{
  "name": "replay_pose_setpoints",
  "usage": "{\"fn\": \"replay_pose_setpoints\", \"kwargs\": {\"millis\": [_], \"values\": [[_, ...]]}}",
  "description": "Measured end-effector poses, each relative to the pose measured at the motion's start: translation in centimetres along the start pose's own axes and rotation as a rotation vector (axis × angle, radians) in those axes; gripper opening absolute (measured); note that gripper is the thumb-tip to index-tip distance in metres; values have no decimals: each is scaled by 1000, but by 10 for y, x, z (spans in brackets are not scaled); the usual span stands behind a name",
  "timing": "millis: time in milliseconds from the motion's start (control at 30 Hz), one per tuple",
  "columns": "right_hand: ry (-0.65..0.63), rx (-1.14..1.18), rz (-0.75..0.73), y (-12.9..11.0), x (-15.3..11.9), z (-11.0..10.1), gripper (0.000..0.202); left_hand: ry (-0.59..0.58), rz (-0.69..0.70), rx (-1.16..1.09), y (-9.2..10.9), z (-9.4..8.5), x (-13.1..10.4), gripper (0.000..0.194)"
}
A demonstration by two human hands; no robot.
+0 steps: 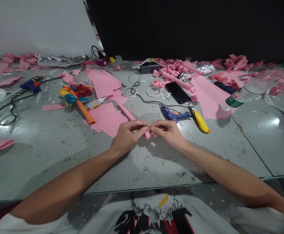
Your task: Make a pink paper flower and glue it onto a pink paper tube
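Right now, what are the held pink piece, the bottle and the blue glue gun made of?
The pink piece looks like matte paper, given its thin curl. The bottle seems glossy plastic, its walls transparent. The glue gun is probably hard plastic, being shiny.

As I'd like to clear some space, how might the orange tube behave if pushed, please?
The orange tube looks thin-walled, so probably light and crushable. Its round form might roll, though the crumpled bunch would likely resist.

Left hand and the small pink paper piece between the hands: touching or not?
Touching. The head view shows the left hand pinching the small pink paper piece at its upper edge, no gap visible.
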State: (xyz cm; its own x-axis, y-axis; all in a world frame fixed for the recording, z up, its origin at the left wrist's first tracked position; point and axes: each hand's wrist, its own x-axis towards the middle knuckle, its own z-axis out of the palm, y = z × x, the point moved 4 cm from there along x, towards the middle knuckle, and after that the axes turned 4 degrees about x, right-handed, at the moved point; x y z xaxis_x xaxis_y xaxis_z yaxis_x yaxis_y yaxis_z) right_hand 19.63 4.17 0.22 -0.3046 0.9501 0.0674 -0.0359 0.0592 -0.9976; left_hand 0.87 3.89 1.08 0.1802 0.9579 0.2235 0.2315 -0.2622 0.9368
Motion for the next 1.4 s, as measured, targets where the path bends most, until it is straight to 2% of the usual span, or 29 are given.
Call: {"fn": "replay_pose_setpoints", "kwargs": {"millis": [100,300,567,733,800,900,1033,1100,1167,1333,1400], "values": [[-13,-6,24,-1,1,1,21,38,11,-7,-2,0,-2,15],[-20,-15,31,-1,0,1,22,50,53,6,0,0,-1,7],[-17,-267,-107,-5,-5,4,14,47,1,-74,-4,3,-1,19],[-9,-472,-212,-11,-9,5,15,5,-19,-43,0,5,-1,12],[6,-441,-192,-12,-10,5,17,-2,-32,-69,1,3,1,11],[48,-243,-91,-8,-7,1,21,-7,-47,-154,-1,-3,7,16],[70,-52,5,-2,-1,-3,22,-128,-46,-118,-6,-3,11,14],[63,-18,28,-1,1,-4,21,-157,12,-31,-5,-3,11,9],[36,0,48,-2,1,-4,22,-166,142,63,-2,-4,12,12],[-91,-3,112,-5,2,-3,21,-227,705,315,12,-5,8,18],[-120,12,140,-6,3,-4,20,-205,829,426,14,-5,5,17]]}}
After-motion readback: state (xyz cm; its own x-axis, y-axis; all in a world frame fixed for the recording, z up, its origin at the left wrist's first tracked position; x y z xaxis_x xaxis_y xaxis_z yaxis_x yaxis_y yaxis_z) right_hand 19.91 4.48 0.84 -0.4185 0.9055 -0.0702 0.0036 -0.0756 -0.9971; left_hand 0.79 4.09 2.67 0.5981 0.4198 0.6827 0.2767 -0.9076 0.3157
